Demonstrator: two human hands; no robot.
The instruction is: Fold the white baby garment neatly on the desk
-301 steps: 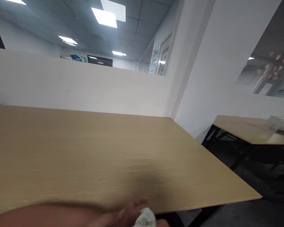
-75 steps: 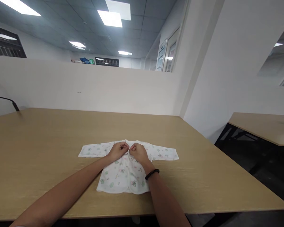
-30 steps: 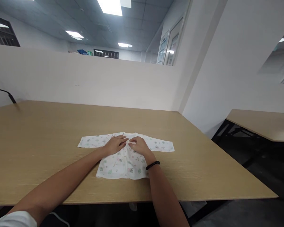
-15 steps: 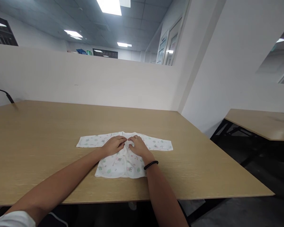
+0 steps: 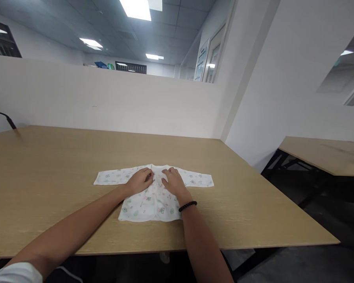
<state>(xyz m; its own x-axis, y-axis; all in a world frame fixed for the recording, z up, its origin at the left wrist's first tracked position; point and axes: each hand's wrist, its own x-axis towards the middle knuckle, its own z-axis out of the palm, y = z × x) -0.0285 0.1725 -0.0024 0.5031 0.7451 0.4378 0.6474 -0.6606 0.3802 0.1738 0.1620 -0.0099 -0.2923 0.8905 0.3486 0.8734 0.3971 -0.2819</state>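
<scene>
A small white baby shirt (image 5: 149, 204) with green and pink prints lies flat on the wooden table (image 5: 61, 173), sleeves spread left and right. My left hand (image 5: 139, 181) rests on its chest left of the front opening, fingers bent. My right hand (image 5: 173, 182), with a black bead bracelet on the wrist, lies flat on the chest right of the opening. A narrow strip of shirt shows between the two hands.
A white partition wall (image 5: 106, 102) runs along the table's far edge. A black cable (image 5: 6, 117) comes in at the far left. A second wooden table (image 5: 321, 153) stands to the right across a dark floor gap.
The shirt has come onto the table and been spread out. In the last second my hands slid slightly apart from the front opening, and the fingers flattened on the cloth.
</scene>
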